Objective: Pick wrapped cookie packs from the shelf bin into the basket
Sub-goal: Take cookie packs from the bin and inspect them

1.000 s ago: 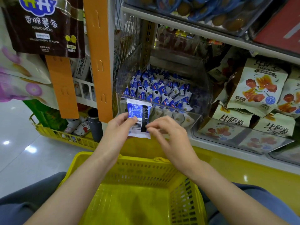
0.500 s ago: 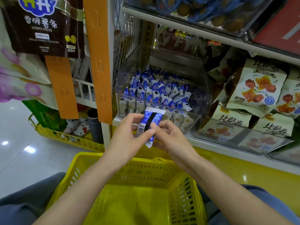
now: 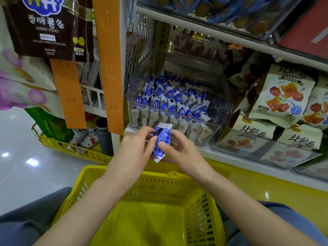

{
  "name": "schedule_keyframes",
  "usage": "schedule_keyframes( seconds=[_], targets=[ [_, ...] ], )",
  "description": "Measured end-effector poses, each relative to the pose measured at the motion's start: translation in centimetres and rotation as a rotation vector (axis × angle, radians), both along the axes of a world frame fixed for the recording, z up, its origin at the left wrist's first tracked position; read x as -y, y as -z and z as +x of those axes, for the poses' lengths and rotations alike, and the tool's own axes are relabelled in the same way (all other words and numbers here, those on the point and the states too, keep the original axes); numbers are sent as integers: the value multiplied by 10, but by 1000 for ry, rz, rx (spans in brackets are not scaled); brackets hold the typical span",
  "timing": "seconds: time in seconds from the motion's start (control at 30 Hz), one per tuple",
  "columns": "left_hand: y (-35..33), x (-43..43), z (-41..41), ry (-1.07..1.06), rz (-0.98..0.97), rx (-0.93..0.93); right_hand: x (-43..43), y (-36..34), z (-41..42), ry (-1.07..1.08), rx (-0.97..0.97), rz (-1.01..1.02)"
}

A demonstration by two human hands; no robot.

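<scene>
Cookie pack point(image 3: 162, 135) pinched between left hand point(image 3: 134, 150) and right hand point(image 3: 182, 153), fingers covering its middle; print unreadable. Shelf bin point(image 3: 221, 103) just behind grip; basket point(image 3: 159, 189) below, forearms hiding part of its floor.

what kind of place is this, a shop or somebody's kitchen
Most likely a shop's snack aisle: a shelf bin full of identical wrapped packs, hanging bags of potato sticks, and a yellow shopping basket in front of the shelf. One cookie pack is being held.
</scene>
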State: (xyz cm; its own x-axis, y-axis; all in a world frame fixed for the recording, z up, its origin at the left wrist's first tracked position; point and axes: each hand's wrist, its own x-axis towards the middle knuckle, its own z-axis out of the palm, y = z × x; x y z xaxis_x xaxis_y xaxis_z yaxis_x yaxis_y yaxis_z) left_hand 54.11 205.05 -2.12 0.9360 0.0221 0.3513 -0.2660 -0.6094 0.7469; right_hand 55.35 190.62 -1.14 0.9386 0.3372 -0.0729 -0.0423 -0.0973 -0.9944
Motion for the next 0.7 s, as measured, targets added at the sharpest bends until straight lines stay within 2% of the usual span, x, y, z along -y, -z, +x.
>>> schedule_keyframes(
  seconds=[0.1, 0.17, 0.3, 0.4, 0.47, 0.6, 0.7],
  targets=[
    [1, 0, -1, -27, 65, 19, 0, 1, 1, -26, 32, -47],
    [1, 0, 0, -29, 40, -23, -1, 3, 1, -11, 87, -85],
    [-6, 4, 1, 41, -126, -108, -2, 8, 0, 109, 224, -210],
    [-10, 9, -2, 162, -414, -221, 0, 11, -1, 237, 395, -333],
    [-9, 13, -5, 167, -436, -232, 0, 12, -1, 245, 454, -390],
    [-6, 12, -1, 56, -364, -190, 0, 11, -3, 167, 430, -423],
    [-5, 7, 3, 47, -358, -211, -1, 4, 1, 165, 322, -245]
  ],
)
